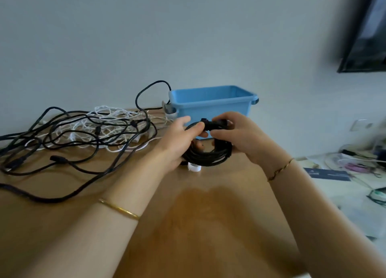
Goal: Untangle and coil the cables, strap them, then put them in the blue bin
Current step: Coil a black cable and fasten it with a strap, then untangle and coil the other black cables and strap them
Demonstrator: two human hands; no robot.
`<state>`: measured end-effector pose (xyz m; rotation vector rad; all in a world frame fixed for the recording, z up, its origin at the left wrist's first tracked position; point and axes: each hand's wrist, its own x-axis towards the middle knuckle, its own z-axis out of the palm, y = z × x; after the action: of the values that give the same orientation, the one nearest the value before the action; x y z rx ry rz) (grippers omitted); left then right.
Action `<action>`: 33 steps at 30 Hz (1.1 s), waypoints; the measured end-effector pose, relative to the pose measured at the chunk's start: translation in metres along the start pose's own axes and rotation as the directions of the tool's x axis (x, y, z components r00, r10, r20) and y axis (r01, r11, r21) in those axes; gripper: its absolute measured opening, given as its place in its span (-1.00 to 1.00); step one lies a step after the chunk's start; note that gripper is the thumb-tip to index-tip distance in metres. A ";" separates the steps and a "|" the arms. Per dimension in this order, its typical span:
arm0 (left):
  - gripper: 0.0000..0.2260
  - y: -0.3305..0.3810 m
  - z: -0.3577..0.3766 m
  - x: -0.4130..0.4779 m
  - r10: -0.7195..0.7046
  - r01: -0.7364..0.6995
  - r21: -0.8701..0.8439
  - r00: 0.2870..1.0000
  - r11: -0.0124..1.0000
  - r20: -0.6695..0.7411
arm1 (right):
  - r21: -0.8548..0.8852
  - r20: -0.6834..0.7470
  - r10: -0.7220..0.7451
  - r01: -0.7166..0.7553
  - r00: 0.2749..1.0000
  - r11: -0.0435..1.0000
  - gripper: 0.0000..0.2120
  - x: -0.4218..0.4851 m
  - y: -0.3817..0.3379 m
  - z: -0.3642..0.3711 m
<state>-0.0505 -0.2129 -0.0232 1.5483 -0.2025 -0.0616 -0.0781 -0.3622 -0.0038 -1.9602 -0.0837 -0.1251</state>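
Observation:
A coiled black cable (208, 155) is held upright between both hands just above the wooden table (208, 225). My left hand (179, 140) grips the coil's left side, its thumb pressing near the top. My right hand (240, 137) grips the right side and pinches a black strap (213, 124) wrapped round the top of the coil. The blue bin (213, 104) stands right behind the hands at the table's back edge. To the left lies a tangle of black cables (69, 144) and white cables (108, 119).
A small white roll (194, 167) lies on the table below the coil. One black cable (146, 91) loops up beside the bin's left handle. Off the table's right edge, the floor holds papers and more cables (355, 167). A dark screen (367, 37) hangs at the upper right.

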 end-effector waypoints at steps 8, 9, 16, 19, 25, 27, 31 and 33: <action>-0.68 0.004 -0.014 0.002 0.152 -0.078 0.321 0.965 0.944 -0.212 | -0.150 -0.185 0.150 -0.179 0.971 0.972 -0.78 0.030 0.028 -0.033; -0.71 0.003 -0.020 0.001 0.176 -0.082 0.339 0.950 0.937 -0.259 | -0.164 -0.186 0.183 -0.214 0.965 0.963 -0.81 0.036 0.033 -0.033; -0.77 -0.008 -0.081 -0.004 0.266 0.031 0.583 0.869 0.812 -0.417 | -0.442 -0.305 0.107 -0.241 0.946 0.864 -0.81 0.060 0.061 -0.014; -0.79 -0.012 -0.111 -0.011 0.272 0.152 0.733 0.863 0.663 -0.425 | -0.592 -0.355 0.022 -0.243 0.935 0.768 -0.77 0.054 0.051 -0.008; -0.66 -0.024 -0.146 -0.035 -0.031 0.378 0.873 0.921 0.307 -0.388 | -0.785 -0.155 -0.356 0.104 0.922 0.611 -0.79 0.029 -0.006 0.063; -0.77 -0.030 -0.149 -0.038 -0.020 0.336 0.889 0.938 0.311 -0.347 | -0.666 -0.026 -0.345 0.241 0.938 0.706 -0.81 0.026 -0.021 0.093; -0.89 -0.032 -0.158 -0.039 0.118 0.261 0.792 0.916 0.551 -0.384 | -0.366 0.137 -0.227 0.262 0.964 0.893 -0.78 0.033 -0.039 0.141; -0.92 -0.027 -0.165 -0.041 0.175 0.168 0.646 0.885 0.744 -0.431 | -0.167 0.192 -0.085 0.118 0.978 0.979 -0.67 0.036 -0.044 0.160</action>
<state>-0.0604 -0.0443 -0.0552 2.2379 0.1918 0.4427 -0.0401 -0.1980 -0.0195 -2.1431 -0.3047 -0.0182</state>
